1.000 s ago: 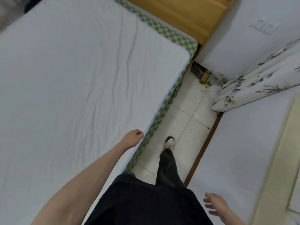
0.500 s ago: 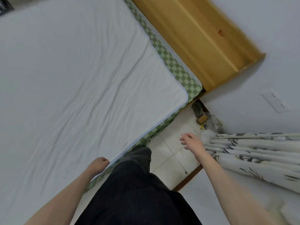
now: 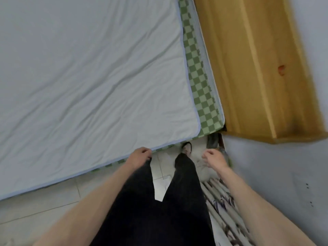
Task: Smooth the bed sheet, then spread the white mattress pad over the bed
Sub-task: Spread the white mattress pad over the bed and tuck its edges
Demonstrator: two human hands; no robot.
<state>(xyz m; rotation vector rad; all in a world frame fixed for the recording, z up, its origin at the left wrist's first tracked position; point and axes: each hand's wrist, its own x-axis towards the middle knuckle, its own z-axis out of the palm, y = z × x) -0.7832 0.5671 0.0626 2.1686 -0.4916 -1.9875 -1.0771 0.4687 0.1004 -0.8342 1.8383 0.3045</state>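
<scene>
The white mattress pad (image 3: 88, 77) lies spread over the bed with long shallow creases running across it. A strip of green checked sheet (image 3: 200, 82) shows along its right edge and under its near edge. My left hand (image 3: 140, 155) hangs with loosely curled fingers right at the pad's near edge, close to the corner, and holds nothing that I can see. My right hand (image 3: 213, 157) hangs over the floor beside the wall, fingers loosely curled and empty.
A wooden headboard (image 3: 257, 68) stands along the bed's right end. A narrow strip of tiled floor (image 3: 53, 201) runs between the bed and the grey wall (image 3: 275, 174). A patterned curtain (image 3: 221, 201) hangs by my right leg. My shoe (image 3: 186, 148) is near the bed corner.
I have walked along the bed toward its headboard corner and the view has turned. My right hand has dropped lower beside the wall. My left hand stays by the pad's edge.
</scene>
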